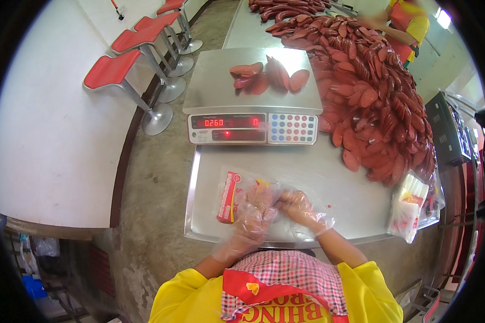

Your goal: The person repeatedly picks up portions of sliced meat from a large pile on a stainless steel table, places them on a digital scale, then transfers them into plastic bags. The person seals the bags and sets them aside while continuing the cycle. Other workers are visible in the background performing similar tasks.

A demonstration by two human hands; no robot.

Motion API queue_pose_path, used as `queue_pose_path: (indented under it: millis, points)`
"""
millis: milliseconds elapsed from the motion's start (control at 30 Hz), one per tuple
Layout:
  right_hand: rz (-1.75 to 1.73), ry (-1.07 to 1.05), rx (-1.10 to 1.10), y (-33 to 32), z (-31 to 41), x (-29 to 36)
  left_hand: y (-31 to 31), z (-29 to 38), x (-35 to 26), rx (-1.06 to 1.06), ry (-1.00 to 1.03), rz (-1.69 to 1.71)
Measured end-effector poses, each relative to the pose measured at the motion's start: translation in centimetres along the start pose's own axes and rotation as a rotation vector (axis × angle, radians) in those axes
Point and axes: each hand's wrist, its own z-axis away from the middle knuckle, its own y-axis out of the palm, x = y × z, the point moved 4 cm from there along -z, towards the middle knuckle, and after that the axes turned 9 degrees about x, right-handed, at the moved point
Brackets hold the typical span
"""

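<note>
A clear plastic pouch with red and yellow print (231, 198) is in front of me, low over the steel table. My left hand (254, 218), in a thin clear plastic glove, grips it from the near side. My right hand (299, 206), gloved the same way, has its fingers curled at the pouch's right end, pinching the plastic. Reddish contents show faintly through the film; the fingers partly hide them. Just beyond stands a digital scale (230, 128) with lit red digits. Several sausage slices (258, 84) lie in two small groups on its steel pan (210, 80).
A large heap of sliced red sausage (363, 97) covers the table's right side, with whole sausages (287, 8) at the far end. A bundle of printed pouches (408, 206) overhangs the near right edge. Another person (408, 24) works at the far right. Red stools (113, 70) line the left wall.
</note>
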Motion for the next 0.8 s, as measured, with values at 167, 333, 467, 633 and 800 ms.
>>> queue_pose_path:
  millis: [167,333,467,633,800]
  points:
    - [0.010,0.074,0.033,2.3,-2.9,-2.4,-0.8,-0.2,-0.9,0.031,0.032,0.036]
    - [0.442,-0.399,0.027,4.2,-5.7,-4.4,-0.7,1.3,0.0,0.026,-0.071,0.291]
    - [0.726,0.028,0.502,-2.9,-5.6,3.4,0.9,0.0,1.3,0.022,-0.079,0.184]
    - [1.474,-0.749,-0.311,-12.6,-11.5,13.7,-0.3,-0.1,0.5,0.043,-0.166,0.078]
    - [0.272,-0.026,-0.304,-20.7,-19.6,12.6,-0.4,-1.4,1.1,0.307,-0.388,0.230]
